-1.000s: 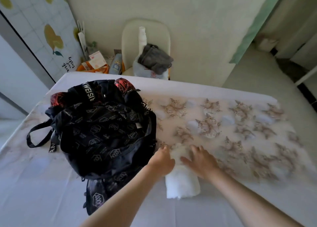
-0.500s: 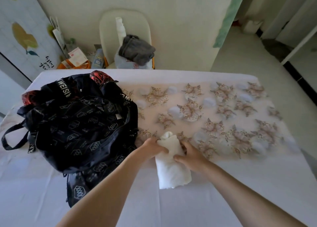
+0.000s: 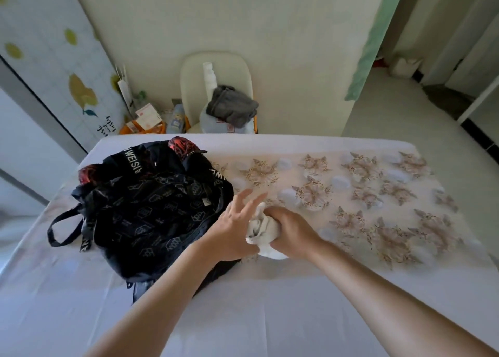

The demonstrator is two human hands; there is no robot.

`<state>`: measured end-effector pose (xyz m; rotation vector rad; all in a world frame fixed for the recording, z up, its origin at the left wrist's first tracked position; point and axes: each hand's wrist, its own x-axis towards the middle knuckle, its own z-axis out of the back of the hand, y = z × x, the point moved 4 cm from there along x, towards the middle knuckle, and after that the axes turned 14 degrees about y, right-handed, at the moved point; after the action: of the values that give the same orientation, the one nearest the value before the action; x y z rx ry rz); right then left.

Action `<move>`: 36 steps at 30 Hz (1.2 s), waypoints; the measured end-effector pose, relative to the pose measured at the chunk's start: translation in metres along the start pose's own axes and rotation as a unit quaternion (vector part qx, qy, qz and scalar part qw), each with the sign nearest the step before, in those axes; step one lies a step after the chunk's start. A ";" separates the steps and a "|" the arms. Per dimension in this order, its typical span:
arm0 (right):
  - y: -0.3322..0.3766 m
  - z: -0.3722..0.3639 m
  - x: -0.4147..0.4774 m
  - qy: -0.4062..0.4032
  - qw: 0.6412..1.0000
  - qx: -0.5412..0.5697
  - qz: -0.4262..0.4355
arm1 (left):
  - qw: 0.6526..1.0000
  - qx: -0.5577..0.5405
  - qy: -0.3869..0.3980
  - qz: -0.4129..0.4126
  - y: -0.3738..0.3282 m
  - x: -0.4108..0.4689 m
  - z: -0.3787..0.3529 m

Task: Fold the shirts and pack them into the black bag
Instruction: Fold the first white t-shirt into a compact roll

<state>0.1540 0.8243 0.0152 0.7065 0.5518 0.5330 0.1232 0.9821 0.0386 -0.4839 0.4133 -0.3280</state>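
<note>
Beside black bag [image 3: 151,211], shirt [image 3: 263,229] now bunched, gripped by right hand [image 3: 293,234]

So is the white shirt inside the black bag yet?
No, the right hand grips the rolled white shirt just beside the black bag, outside it.

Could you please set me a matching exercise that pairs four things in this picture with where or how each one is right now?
Things:
1. black bag
2. white shirt
3. grey garment
4. left hand

Places or states:
A. lying on the chair
B. fingers spread open
C. sitting on the table, towards its left side
D. bunched up in the right hand

Pairs: 1-C, 2-D, 3-A, 4-B.
</note>
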 end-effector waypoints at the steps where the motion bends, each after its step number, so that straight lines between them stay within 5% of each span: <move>1: 0.014 0.003 0.004 -0.006 0.999 -0.020 0.028 | 0.998 0.054 -0.031 -0.026 -0.001 -0.006 0.007; 4: 0.044 0.008 0.016 -0.034 0.996 -0.021 0.084 | 0.994 0.023 -0.096 -0.054 0.011 -0.024 0.029; 10: 0.094 -0.008 0.052 -0.028 0.989 0.044 0.137 | 0.974 -0.122 -0.182 0.052 0.060 -0.069 0.070; 18: 0.155 -0.080 0.153 0.097 0.980 0.151 0.090 | 0.930 -0.248 -0.215 0.166 0.169 -0.118 0.101; 22: 0.164 -0.124 0.201 0.115 0.988 0.097 0.044 | 0.900 -0.262 -0.194 0.289 0.235 -0.131 0.092; 26: 0.165 -0.174 0.216 0.147 0.974 -0.163 0.053 | 0.924 -0.158 -0.033 0.348 0.279 -0.130 0.062; 29: 0.170 -0.193 0.217 0.064 0.918 -0.372 0.122 | 0.927 0.036 -0.066 0.366 0.288 -0.131 0.073; 31: 0.172 -0.196 0.219 0.045 0.914 -0.381 0.132 | 0.926 0.133 -0.196 0.294 0.281 -0.132 0.090; 33: 0.166 -0.195 0.223 0.071 0.947 -0.305 0.076 | 0.906 0.245 -0.291 0.183 0.277 -0.133 0.100; 36: 0.162 -0.195 0.230 0.130 0.968 -0.214 0.009 | 0.921 0.305 -0.171 0.172 0.297 -0.122 0.100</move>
<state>0.1568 1.1591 -0.0573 0.2307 0.6473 0.7403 0.1239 1.3166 0.0046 0.1493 0.0354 -0.0149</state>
